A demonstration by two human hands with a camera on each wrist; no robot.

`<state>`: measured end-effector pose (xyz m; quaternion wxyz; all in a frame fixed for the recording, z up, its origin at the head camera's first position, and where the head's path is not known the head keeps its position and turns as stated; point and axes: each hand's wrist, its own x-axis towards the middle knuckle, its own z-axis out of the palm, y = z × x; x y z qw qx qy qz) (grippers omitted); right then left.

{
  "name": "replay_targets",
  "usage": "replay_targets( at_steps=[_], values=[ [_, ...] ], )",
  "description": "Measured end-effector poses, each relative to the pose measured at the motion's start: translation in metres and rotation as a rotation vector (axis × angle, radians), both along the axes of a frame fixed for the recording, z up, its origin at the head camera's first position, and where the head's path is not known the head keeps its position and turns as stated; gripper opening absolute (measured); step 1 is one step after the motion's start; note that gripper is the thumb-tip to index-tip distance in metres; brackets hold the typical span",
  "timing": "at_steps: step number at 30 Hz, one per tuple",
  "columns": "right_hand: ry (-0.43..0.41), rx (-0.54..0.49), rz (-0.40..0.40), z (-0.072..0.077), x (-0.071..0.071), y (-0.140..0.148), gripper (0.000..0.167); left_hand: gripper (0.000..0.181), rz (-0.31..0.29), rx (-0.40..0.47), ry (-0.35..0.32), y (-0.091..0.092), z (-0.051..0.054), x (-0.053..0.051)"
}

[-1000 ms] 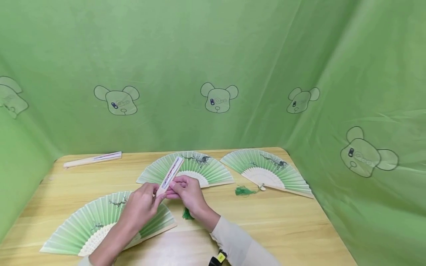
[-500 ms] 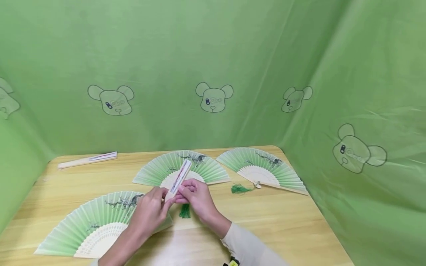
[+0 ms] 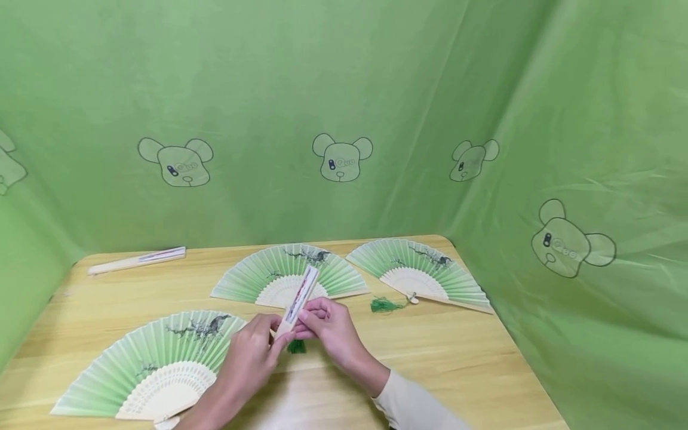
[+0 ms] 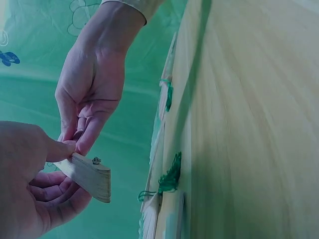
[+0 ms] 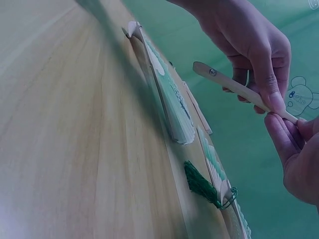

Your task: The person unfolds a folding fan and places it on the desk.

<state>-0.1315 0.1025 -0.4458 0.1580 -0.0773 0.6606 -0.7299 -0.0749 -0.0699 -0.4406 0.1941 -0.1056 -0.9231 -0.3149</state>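
Note:
Both my hands hold one folded hand fan [image 3: 303,291] in the air above the table; it is tilted, its patterned top pointing up and away. My left hand [image 3: 251,352] pinches its lower wooden end. Higher up the same fan, the fingertips of my right hand [image 3: 334,333] pinch its edge. The left wrist view shows the riveted end of the folded fan [image 4: 89,174] jutting out past my left fingers. An open green fan [image 3: 161,364] lies at the front left, beside my left forearm. Another open fan [image 3: 290,275] lies behind the hands, partly hidden by the folded fan.
A third open fan [image 3: 421,272] with a green tassel [image 3: 386,304] lies at the back right. At the back left rests a second folded fan [image 3: 137,260]. Green fabric walls [image 3: 258,89] with bear-head prints stand around the wooden table [image 3: 441,358].
My hands have shifted right and a little nearer with the folded fan, still gripping it. More of the front-left open fan now shows. The whole head view has slid slightly.

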Motion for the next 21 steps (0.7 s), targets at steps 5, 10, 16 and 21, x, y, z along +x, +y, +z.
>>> replay_targets(
  at_steps=[5, 10, 16, 21],
  values=[
    [0.01, 0.01, -0.004, 0.003, 0.0, 0.008, 0.023, 0.023, -0.022, 0.098, -0.082, 0.002, 0.002, 0.001],
    [0.01, 0.007, 0.003, 0.009, 0.0, 0.014, 0.024, 0.017, -0.071, 0.396, -0.274, -0.001, 0.005, -0.003],
    [0.013, -0.002, 0.015, 0.014, 0.002, 0.015, 0.025, 0.026, -0.112, 0.735, -0.55, -0.008, 0.007, -0.011],
    [0.026, -0.015, 0.021, 0.016, 0.004, 0.015, 0.029, 0.029, -0.103, 0.801, -0.616, -0.011, 0.005, -0.014]
  ],
)
